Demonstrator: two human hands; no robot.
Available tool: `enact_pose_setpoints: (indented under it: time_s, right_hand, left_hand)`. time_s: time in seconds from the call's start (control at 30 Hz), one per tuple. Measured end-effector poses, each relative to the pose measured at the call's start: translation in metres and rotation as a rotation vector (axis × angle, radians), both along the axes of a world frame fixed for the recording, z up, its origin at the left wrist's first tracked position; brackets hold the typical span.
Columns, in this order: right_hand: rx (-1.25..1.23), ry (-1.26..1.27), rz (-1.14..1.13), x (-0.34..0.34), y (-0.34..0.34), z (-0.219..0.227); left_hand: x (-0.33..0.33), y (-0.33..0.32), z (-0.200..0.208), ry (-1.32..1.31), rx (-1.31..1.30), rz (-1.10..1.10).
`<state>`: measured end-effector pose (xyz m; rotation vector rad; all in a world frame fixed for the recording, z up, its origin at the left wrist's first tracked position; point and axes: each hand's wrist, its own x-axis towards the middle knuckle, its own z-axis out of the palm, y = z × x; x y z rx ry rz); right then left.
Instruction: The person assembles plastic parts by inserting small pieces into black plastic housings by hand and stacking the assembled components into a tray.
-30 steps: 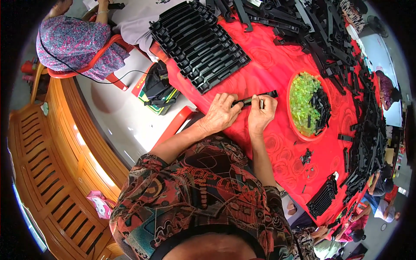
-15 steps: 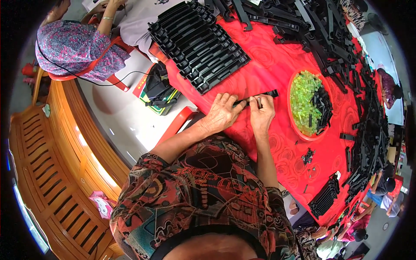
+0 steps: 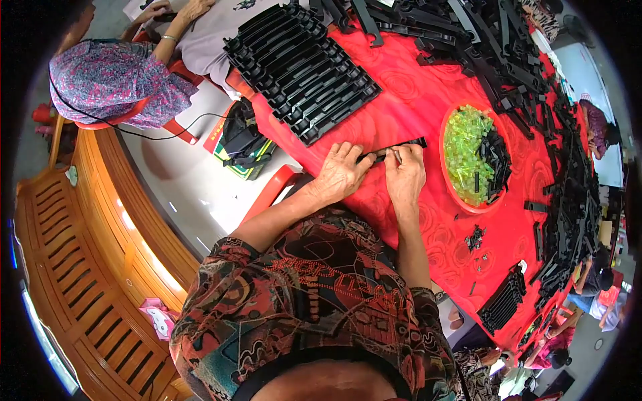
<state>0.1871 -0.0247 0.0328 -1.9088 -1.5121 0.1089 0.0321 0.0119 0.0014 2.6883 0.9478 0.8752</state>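
A long black plastic strip (image 3: 416,142) lies across the red tablecloth between my two hands, its right end sticking out past my fingers. My left hand (image 3: 340,175) is closed on its left end, fingers bent over it. At the middle of the strip, my right hand (image 3: 405,175) grips with thumb and fingers pinched together; whether a small part is between them I cannot make out. Just beyond my hands lies a row of similar black plastic parts (image 3: 304,73), set side by side. Right of my right hand stands an orange-rimmed basin (image 3: 444,160) of yellow-green pieces (image 3: 466,147) and small black pieces (image 3: 493,167).
Heaps of black plastic parts (image 3: 562,220) cover the table's far and right sides. A small pile of black bits (image 3: 475,238) and another row of parts (image 3: 503,302) lie on the red cloth (image 3: 408,87). A co-worker (image 3: 110,83) sits at the left, near a wooden bench (image 3: 87,274).
The view has shifted slightly. My hands keep nearly the same place on the black strip, the right fingers bent a little differently. The co-worker at the left has moved their hands.
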Motion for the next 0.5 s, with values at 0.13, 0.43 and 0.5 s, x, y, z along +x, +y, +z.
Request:
enact_pose_setpoints:
  time_s: [0.13,0.43,0.5]
  right_hand:
    - [0.089,0.124,0.017,-0.002,0.001,-0.001]
    - [0.136,0.368,-0.013,0.008,0.008,-0.009]
    - [0.143,0.393,-0.013,0.012,0.009,-0.009]
  left_hand:
    - [-0.001,0.001,-0.001,-0.117,-0.079,-0.034]
    - [-0.005,0.003,0.0,-0.269,-0.098,-0.069]
    - [-0.004,0.003,0.0,-0.261,-0.094,-0.065]
